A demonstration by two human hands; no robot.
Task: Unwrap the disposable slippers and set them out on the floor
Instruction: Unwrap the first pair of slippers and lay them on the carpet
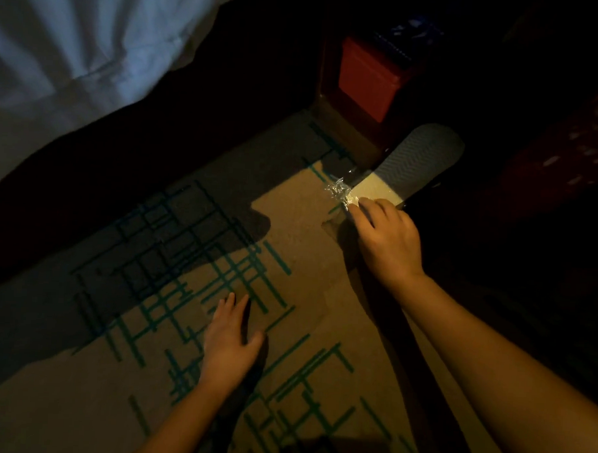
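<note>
A pair of disposable slippers (417, 158) lies at the upper right, grey ridged sole up, its pale end still inside clear plastic wrap (338, 190) that is crumpled and shiny at the near end. My right hand (386, 237) reaches to that near end with its fingertips closed on the wrapped slipper pack. My left hand (230, 339) rests flat on the carpet (299, 260), fingers spread, holding nothing.
The carpet is tan with a teal line pattern. A bed with white bedding (76, 35) fills the upper left, its dark base running diagonally. A red box (369, 75) sits in a dark wooden cabinet behind the slippers. The right side is in deep shadow.
</note>
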